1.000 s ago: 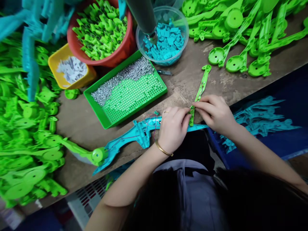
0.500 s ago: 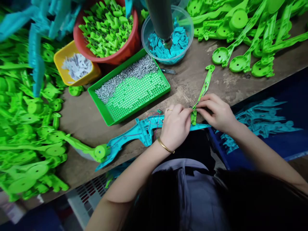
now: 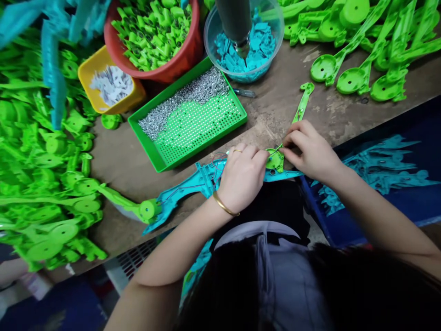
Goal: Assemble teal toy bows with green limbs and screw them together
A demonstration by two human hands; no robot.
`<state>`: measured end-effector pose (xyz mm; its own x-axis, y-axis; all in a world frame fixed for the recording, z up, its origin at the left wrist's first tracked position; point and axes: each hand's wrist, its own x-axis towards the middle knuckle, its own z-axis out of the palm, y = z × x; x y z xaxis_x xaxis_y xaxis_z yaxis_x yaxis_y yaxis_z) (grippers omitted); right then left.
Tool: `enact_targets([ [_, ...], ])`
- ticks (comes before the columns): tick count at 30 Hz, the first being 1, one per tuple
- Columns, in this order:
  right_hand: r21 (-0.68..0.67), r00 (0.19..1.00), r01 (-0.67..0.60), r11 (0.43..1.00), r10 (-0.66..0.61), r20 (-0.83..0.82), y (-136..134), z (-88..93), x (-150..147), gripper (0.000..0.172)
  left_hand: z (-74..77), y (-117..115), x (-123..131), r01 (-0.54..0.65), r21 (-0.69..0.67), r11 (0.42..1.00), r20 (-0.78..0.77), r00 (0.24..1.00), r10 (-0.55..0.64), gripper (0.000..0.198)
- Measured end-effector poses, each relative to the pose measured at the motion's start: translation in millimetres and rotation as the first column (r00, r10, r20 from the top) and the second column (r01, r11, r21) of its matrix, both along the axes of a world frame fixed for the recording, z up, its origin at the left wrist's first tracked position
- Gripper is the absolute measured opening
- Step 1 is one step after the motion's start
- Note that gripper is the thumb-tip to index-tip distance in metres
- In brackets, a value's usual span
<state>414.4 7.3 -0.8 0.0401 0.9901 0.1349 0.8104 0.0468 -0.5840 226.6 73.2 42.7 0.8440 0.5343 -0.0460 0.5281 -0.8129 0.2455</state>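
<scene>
My left hand (image 3: 242,177) rests curled on a long teal plastic shell (image 3: 186,188) that lies along the table's near edge, with thin red wires running inside it. Its thumb and fingers pinch the round end of a slim green plastic arm (image 3: 300,109). My right hand (image 3: 310,149) pinches the same green arm from the other side, just above the round end (image 3: 274,160). The arm slants away toward the upper right, its far tip on the wooden table (image 3: 330,115). A green disc piece (image 3: 147,210) sits at the teal shell's left end.
A green perforated tray (image 3: 193,126) holds small metal screws. Behind it stand a red bowl (image 3: 155,32) of green parts, a clear bowl (image 3: 244,46) of teal parts and a yellow tub (image 3: 110,87). Green shells are heaped left (image 3: 41,174) and upper right (image 3: 361,46). Teal shells fill a blue bin (image 3: 386,170).
Both hands have turned the green arm so its round end now faces up between them. The view has shifted slightly, so the table sits a little higher in frame.
</scene>
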Motion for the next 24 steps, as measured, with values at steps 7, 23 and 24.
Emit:
enact_targets([
  [7,-0.043,0.991,0.036,0.998,-0.030,0.133,0.2,2.4,-4.8,0.004,-7.8,-3.7,-45.8,-0.022,0.160,0.987,0.108,0.994,0.005,0.027],
  [23,0.064,0.937,-0.212,0.975,0.184,0.298,-6.0,25.0,-46.1,0.019,-3.8,11.8,-35.4,0.029,0.009,1.000,-0.034,0.999,-0.029,0.031],
  [24,0.063,0.934,-0.216,0.974,0.188,0.304,-5.6,22.5,-48.1,0.019,-3.2,14.2,-36.2,0.047,-0.002,0.999,-0.033,0.998,-0.047,0.032],
])
